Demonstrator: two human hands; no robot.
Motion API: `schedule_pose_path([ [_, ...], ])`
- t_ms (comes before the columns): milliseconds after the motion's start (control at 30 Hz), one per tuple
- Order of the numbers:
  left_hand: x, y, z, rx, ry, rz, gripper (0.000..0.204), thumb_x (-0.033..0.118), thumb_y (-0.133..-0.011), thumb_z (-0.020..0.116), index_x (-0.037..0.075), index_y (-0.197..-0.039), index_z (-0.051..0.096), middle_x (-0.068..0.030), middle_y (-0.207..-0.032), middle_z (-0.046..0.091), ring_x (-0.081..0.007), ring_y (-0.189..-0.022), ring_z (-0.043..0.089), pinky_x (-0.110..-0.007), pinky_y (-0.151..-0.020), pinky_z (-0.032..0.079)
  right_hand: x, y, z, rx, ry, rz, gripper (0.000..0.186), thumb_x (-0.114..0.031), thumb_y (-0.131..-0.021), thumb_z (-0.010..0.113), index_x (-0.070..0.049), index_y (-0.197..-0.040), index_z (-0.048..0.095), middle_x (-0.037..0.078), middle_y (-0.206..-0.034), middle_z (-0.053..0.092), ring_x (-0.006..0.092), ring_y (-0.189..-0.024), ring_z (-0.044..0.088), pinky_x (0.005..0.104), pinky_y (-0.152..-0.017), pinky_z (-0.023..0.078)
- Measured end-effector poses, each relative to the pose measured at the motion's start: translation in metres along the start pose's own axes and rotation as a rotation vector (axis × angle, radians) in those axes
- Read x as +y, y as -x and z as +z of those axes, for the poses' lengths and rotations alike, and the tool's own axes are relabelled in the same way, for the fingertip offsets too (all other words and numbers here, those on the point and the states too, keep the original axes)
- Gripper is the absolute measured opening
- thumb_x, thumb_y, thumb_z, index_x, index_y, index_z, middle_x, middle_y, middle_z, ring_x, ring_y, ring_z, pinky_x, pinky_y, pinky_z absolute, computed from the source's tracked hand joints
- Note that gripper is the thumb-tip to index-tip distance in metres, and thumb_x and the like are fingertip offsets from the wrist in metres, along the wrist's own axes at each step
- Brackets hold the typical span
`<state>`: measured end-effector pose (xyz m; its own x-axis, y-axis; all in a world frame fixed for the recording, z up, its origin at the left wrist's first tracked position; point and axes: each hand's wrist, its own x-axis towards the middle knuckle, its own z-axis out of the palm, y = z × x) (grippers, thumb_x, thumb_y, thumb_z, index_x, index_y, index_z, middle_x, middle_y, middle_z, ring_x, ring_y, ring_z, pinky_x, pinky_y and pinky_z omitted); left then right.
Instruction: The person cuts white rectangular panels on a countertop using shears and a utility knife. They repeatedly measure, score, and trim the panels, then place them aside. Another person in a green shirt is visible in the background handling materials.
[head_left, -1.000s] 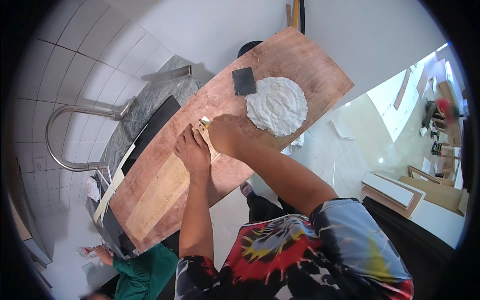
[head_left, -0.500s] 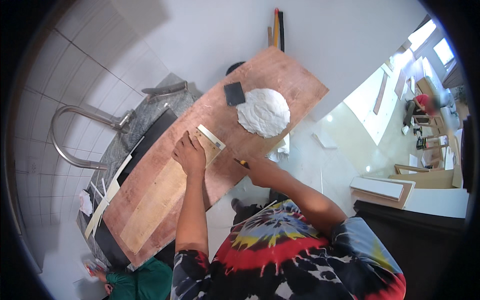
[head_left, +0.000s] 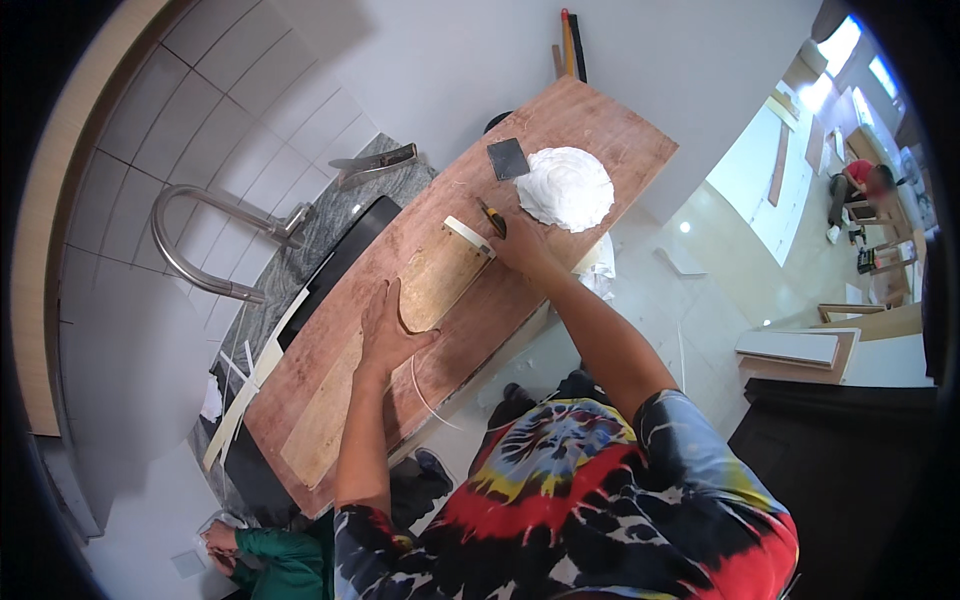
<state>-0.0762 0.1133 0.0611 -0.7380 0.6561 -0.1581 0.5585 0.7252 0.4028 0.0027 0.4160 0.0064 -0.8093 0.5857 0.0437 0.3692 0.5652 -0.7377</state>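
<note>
My left hand [head_left: 388, 328] lies with fingers spread across a long pale wooden board [head_left: 425, 290], which rests on a reddish-brown plywood sheet [head_left: 610, 120]. In my right hand [head_left: 517, 243] is a yellow-and-black utility knife [head_left: 491, 216], its front end pointing away from me above the plywood. Just left of that hand, a short whitish strip [head_left: 467, 236] sits across the board's far end. A thin white strip [head_left: 425, 396] curls down past the plywood's near edge beside my left hand. Beyond my right hand are a round white mound [head_left: 566, 190] and a dark square pad [head_left: 507, 159].
A curved metal faucet [head_left: 170, 258] rises over the grey stone counter [head_left: 320, 235] at left. White strips [head_left: 262, 365] lie along the sink side. A person in a green sleeve [head_left: 275, 543] is at lower left; another person [head_left: 855, 178] sits far right. White panels [head_left: 790, 346] are stacked at right.
My right hand has moved up and away with the knife to the board's far end. My left hand has slid back toward me and spread its fingers. The whole view has shifted.
</note>
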Motion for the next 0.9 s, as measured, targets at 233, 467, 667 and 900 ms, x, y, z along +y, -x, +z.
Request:
schedule_pose_path([
  [233,-0.003,0.020,-0.019,0.002,0.043,0.016,0.103,0.045,-0.060,0.093,0.007,-0.149,0.056,-0.0273,-0.158,0.044,-0.0446,-0.149,0.038,-0.053,-0.123,0.030,-0.027,0.006,0.005,-0.012,0.106,-0.172,0.039,-0.028,-0.087,0.077,0.004,-0.107,0.070,0.027,-0.108,0.071,0.0438,-0.108,0.068,0.0522,-0.095,0.052],
  [467,-0.026,0.029,0.020,0.136,0.080,0.254,0.101,0.045,-0.064,0.088,0.010,-0.150,0.050,-0.0224,-0.152,0.047,-0.0420,-0.147,0.038,-0.056,-0.120,0.032,-0.035,0.023,-0.002,-0.116,0.217,-0.224,0.039,-0.017,-0.082,0.077,0.005,-0.114,0.072,0.030,-0.109,0.072,0.0468,-0.106,0.068,0.0525,-0.092,0.053],
  [667,-0.026,0.069,0.033,0.231,-0.052,0.191,0.073,0.038,-0.073,0.084,0.008,-0.135,0.061,-0.0202,-0.151,0.048,-0.0430,-0.146,0.038,-0.061,-0.121,0.030,-0.043,0.022,-0.001,-0.240,0.338,-0.221,0.034,-0.017,-0.083,0.066,0.006,-0.108,0.070,0.029,-0.092,0.073,0.0475,-0.085,0.071,0.0532,-0.078,0.055],
  [900,-0.010,0.093,0.103,0.599,-0.202,0.285,0.033,0.022,-0.085,0.064,0.004,-0.113,0.068,-0.0165,-0.129,0.062,-0.0365,-0.132,0.054,-0.056,-0.115,0.041,0.032,0.099,-0.036,-0.231,-0.176,0.161,0.025,-0.015,-0.091,0.076,-0.002,-0.107,0.062,0.004,-0.068,0.062,0.0156,-0.052,0.059,0.0312,-0.047,0.047],
])
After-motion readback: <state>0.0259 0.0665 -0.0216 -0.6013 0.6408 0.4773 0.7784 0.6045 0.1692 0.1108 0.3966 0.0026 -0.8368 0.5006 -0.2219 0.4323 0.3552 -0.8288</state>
